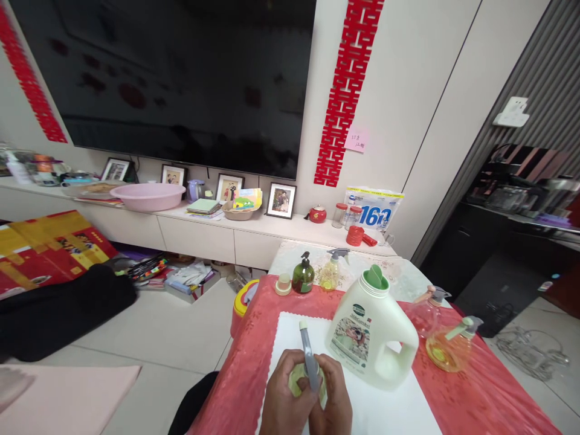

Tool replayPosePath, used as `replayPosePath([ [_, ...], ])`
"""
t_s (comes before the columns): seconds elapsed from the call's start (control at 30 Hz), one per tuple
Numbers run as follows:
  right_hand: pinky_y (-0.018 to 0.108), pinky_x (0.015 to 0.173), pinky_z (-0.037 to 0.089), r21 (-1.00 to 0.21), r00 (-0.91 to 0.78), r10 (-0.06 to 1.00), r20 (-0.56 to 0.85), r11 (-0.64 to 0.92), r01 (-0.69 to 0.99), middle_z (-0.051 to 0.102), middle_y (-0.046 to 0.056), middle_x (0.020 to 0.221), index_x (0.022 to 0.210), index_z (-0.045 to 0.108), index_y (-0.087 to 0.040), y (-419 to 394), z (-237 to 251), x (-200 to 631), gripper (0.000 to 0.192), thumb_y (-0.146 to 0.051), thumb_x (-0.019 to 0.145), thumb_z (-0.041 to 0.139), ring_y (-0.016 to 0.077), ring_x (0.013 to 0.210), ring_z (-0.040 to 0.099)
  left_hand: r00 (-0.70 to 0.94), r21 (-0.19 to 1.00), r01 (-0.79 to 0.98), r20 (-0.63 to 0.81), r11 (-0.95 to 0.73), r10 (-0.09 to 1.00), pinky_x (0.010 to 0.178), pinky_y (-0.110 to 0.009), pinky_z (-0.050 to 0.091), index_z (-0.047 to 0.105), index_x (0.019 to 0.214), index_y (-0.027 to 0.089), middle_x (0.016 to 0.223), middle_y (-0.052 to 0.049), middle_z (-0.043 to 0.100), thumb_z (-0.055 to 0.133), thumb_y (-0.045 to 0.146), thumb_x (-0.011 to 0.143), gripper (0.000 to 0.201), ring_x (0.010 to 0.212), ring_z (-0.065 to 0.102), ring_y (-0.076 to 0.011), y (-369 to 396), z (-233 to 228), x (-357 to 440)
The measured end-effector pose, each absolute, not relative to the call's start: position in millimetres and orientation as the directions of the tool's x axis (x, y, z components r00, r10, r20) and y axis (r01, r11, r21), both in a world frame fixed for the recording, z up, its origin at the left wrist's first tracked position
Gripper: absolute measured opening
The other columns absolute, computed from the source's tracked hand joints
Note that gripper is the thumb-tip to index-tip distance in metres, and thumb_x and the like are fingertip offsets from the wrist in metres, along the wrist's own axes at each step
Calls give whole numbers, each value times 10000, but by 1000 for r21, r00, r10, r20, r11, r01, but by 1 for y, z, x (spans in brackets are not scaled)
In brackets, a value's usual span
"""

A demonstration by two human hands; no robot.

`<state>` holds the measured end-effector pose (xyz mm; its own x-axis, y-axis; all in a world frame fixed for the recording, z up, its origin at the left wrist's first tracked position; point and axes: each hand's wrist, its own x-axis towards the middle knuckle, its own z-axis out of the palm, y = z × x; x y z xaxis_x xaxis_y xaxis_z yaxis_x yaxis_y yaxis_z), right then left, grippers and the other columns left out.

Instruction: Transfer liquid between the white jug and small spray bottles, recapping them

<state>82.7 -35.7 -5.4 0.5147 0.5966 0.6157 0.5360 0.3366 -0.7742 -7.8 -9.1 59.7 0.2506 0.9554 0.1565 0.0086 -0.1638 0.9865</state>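
Observation:
A small clear spray bottle (296, 382) with a grey trigger head is held between both hands at the near edge of the table. My left hand (285, 399) wraps its left side, and my right hand (336, 393) closes round its right side near the head. The fingers hide much of the bottle. Just beyond stands a large white detergent jug (362, 338), its mouth uncapped and showing a green pouring spout (375, 277). Jug and hands are over a white mat (290, 329).
Behind the mat stand a round cap (283, 284), a green pump bottle (303, 277) and a yellowish spray bottle (329, 275). To the right are pink (425, 317) and orange (446, 350) spray bottles on the red tablecloth (493, 386). A low cabinet (254, 238) runs along the wall.

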Motion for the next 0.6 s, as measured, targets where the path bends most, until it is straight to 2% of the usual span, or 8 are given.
replayPosePath([
  [0.2,318,968,524,-719,433,600,672,392,574,585,102,1209,1254,592,-205,-43,-3,88,367,-492,1062,467,201,1141,591,307,945,79,281,-319,909,867,-350,609,763,1068,210,1046,-101,752,694,279,803,283,968,730,-271,-6,52,-14],
  [0.3,323,998,519,-743,434,625,649,399,538,594,96,1232,1267,616,-222,-50,1,91,344,-458,1066,467,206,1170,589,351,919,90,331,-383,876,880,-344,610,754,1120,226,1069,-103,739,679,362,861,302,986,729,-272,-5,47,-17],
  [0.47,278,1012,508,-809,438,696,569,379,449,613,76,1214,1187,675,-221,-55,12,98,358,-465,1084,436,180,1154,593,405,881,67,405,-468,820,859,-310,602,720,1183,231,1061,-92,701,590,461,943,357,956,714,-243,-5,45,-17],
  [0.6,269,996,522,-816,411,725,553,369,445,613,87,1217,1251,677,-222,-53,20,100,381,-457,1087,425,178,1142,599,430,872,28,431,-489,794,913,-328,590,684,1254,226,1102,-103,680,526,509,974,429,998,695,-250,-6,45,-17],
])
